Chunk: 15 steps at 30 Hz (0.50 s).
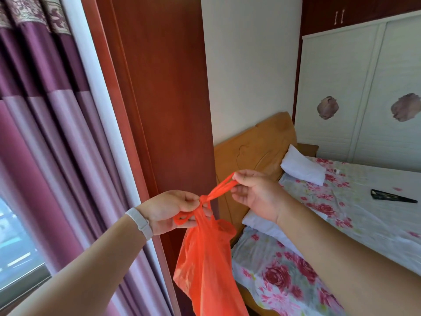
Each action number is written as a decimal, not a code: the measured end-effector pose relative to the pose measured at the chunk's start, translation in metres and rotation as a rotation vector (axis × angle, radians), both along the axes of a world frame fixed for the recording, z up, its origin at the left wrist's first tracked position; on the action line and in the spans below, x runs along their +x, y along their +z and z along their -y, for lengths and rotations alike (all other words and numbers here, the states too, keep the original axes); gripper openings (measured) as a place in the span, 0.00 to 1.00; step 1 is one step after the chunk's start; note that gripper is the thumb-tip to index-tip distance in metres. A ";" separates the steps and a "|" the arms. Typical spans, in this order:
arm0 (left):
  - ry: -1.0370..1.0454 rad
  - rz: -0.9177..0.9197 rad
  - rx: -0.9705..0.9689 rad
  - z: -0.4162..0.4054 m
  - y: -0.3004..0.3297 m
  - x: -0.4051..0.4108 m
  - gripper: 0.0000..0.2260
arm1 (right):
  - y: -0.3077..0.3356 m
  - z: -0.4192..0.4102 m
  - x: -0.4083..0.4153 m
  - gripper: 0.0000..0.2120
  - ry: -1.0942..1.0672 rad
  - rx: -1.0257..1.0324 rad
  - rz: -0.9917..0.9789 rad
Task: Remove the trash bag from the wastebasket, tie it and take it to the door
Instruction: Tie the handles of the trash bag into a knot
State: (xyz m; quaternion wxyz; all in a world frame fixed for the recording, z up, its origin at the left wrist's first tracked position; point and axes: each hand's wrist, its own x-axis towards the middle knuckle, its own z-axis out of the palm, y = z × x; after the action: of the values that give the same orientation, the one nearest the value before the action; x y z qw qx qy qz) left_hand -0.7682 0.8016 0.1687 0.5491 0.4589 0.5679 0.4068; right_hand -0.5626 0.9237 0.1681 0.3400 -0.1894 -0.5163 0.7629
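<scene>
The trash bag [205, 265] is out of the wastebasket and hangs clear in the air in front of me, its long axis vertical, the body dropping straight down below the knot [203, 199]. I take that knot as the reference point. My left hand [169, 210] sits directly at the knot and just to its left, fingers closed on the neck of the bag, with one handle loop [182, 218] trailing under the palm. My right hand [255, 192] is up and to the right of the knot, pinching the other handle loop [224, 187] between thumb and fingers; that loop runs taut from knot to hand on a rising diagonal. Judgement: the tie is formed but not yet snugged, and the next pull runs along that diagonal, away from the knot. The left hand is the nearer to the knot.

Beyond the knot, to the right, lies the bed [341, 224]. No door is identifiable. No brand, label or legible writing is visible on the bag.
</scene>
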 end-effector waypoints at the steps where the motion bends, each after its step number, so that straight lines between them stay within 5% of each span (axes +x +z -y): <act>1: 0.007 -0.025 -0.005 0.002 -0.004 0.000 0.11 | -0.002 0.000 0.000 0.07 0.014 -0.003 0.004; 8: 0.280 -0.275 0.055 0.016 -0.032 -0.002 0.11 | -0.019 0.008 -0.009 0.11 0.021 -0.068 0.009; 15: 0.644 0.329 0.308 0.009 -0.052 0.010 0.11 | -0.018 0.013 -0.019 0.11 -0.008 -0.184 -0.098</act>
State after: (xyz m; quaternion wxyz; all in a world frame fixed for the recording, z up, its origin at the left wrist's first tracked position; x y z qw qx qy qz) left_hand -0.7578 0.7931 0.1163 0.4016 0.2629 0.5195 0.7068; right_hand -0.5812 0.9106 0.1502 0.3489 -0.1845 -0.4261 0.8141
